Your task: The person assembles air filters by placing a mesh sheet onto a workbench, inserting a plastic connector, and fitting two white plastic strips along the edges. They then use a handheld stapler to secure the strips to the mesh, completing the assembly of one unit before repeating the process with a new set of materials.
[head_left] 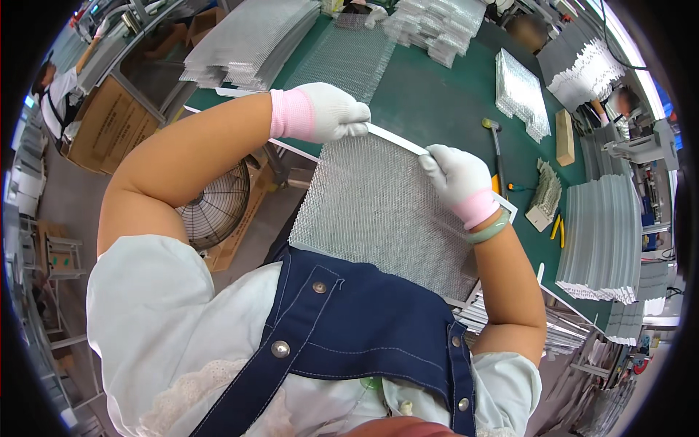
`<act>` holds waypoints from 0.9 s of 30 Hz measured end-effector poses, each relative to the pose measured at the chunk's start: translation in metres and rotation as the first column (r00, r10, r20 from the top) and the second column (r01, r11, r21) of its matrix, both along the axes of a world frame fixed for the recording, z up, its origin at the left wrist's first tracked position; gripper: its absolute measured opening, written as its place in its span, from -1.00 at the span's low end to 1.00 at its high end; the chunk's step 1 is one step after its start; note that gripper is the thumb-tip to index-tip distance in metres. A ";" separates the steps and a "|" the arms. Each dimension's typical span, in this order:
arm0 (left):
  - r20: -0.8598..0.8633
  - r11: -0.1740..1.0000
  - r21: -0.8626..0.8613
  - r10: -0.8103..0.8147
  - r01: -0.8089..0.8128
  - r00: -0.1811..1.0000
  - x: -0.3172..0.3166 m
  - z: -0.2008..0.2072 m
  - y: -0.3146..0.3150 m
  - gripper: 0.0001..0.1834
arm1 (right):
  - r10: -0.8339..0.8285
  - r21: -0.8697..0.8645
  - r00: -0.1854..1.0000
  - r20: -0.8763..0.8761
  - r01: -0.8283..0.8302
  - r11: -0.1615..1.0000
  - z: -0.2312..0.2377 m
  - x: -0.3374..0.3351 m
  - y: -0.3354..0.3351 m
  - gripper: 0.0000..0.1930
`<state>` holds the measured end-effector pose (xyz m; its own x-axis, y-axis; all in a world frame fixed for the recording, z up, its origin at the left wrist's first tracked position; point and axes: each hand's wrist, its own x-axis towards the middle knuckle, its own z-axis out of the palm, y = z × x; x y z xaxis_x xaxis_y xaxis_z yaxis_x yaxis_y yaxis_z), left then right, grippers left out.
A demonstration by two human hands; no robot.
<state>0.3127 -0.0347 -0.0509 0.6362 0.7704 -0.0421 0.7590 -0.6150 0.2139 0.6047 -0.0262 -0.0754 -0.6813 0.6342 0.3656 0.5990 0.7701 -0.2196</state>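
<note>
Here, a rectangular mesh panel (378, 211) of silvery expanded metal is held up over the near edge of the green table (437, 102), tilted, its lower edge against the person's denim apron (364, 328). A white frame strip (397, 138) runs along the panel's far edge. The left hand (331, 111), in a white glove with pink cuff, is clenched on the strip at the panel's far-left corner. The right hand (457, 175), gloved alike, pinches the same strip at the far-right corner; a green bangle (488, 229) sits on that wrist.

The table surface beyond the panel is partly free at the centre. A second mesh sheet (349, 58) lies flat on the far side. Stacks of mesh panels (251, 44) occupy the far left, further stacks (437, 25) the far centre, and a smaller pile (520, 95) the right. A hammer (496, 146) lies just right of the right hand. A tall stack of white strips (601, 240) stands at the right edge. A floor fan (217, 207) stands left, below table level.
</note>
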 end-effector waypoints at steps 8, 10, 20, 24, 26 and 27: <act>0.078 0.999 0.043 0.001 -0.004 0.997 0.002 0.004 -0.005 -0.84 | -0.071 0.045 0.983 0.168 0.064 0.997 0.002 0.008 0.003 -0.69; 0.080 0.998 0.057 0.006 -0.010 0.997 0.001 -0.001 -0.005 -0.82 | -0.074 0.043 0.978 0.195 0.067 0.997 0.002 0.010 0.002 -0.70; 0.073 0.929 -0.357 0.130 -0.096 0.989 0.025 0.013 0.003 -0.60 | -0.082 -0.609 0.997 -0.005 0.062 0.791 0.013 0.009 0.007 -0.70; 0.044 0.974 -0.225 0.046 -0.035 0.998 0.038 0.001 0.003 -0.63 | -0.129 -0.675 0.992 0.012 0.103 0.730 0.009 0.012 0.003 -0.72; -0.010 0.999 -0.054 -0.001 0.001 1.000 0.043 -0.006 -0.003 -0.64 | -0.127 -0.531 0.992 0.027 0.122 0.838 0.001 0.015 -0.005 -0.72; -0.033 0.996 0.082 -0.016 0.019 0.999 0.043 -0.012 -0.004 -0.65 | -0.118 -0.373 0.992 0.053 0.129 0.919 -0.002 0.014 -0.010 -0.72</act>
